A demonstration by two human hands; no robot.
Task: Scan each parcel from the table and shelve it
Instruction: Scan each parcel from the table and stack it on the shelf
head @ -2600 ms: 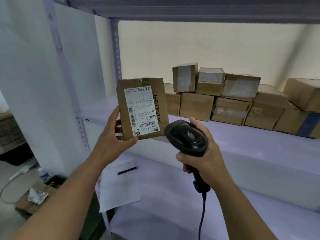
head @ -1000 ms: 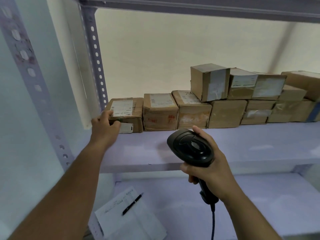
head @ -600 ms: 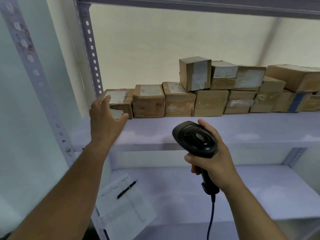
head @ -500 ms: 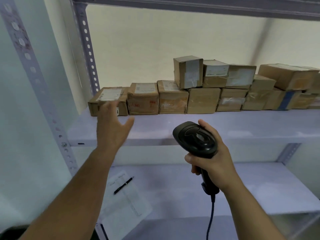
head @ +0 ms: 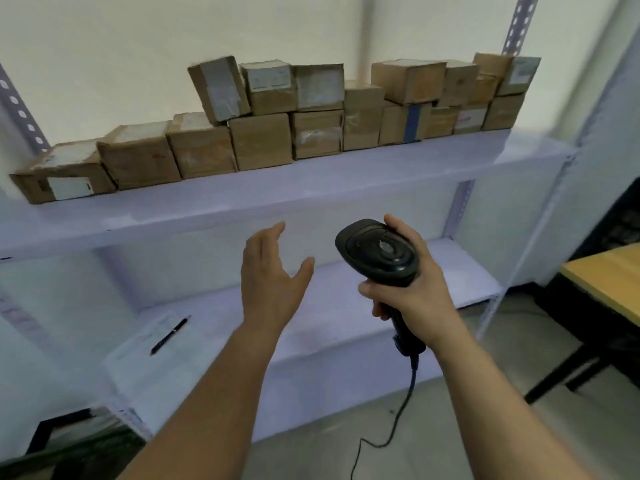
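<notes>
1. Since every parcel in view sits on the shelving and neither hand carries one, I judge this round of scanning and shelving complete. The leftmost parcel (head: 62, 174) lies flat at the left end of the line, a white label on its front, touching its neighbour.
2. That line, the row of parcels (head: 311, 133), runs along the back of the upper shelf (head: 311, 192). It is one box high at the left and two high from the middle rightward. One upper box (head: 220, 88) leans tilted against the next.
3. What is left, as I read it, is to fetch another parcel from the table (head: 602, 282). Only a corner of its wooden top shows at the right edge, so I cannot tell how many parcels wait there.
4. The left hand (head: 273, 282) hangs in the air in front of the upper shelf's edge, well below the row. Its fingers are loosely spread and its thumb stands apart. It holds nothing and touches nothing.
5. The right hand (head: 412, 292) is wrapped round the handle of the black scanner (head: 379, 251), with fingers curled beneath the head and one fingertip resting at its top edge. The scanner stands roughly upright, just beside the left hand but not touching it.
6. A cable (head: 398, 420) drops from the handle's base towards the floor. On the lower shelf (head: 346, 317), left of the hands, lies a sheet of paper (head: 152, 362) with a pen (head: 170, 335) resting on it.
</notes>
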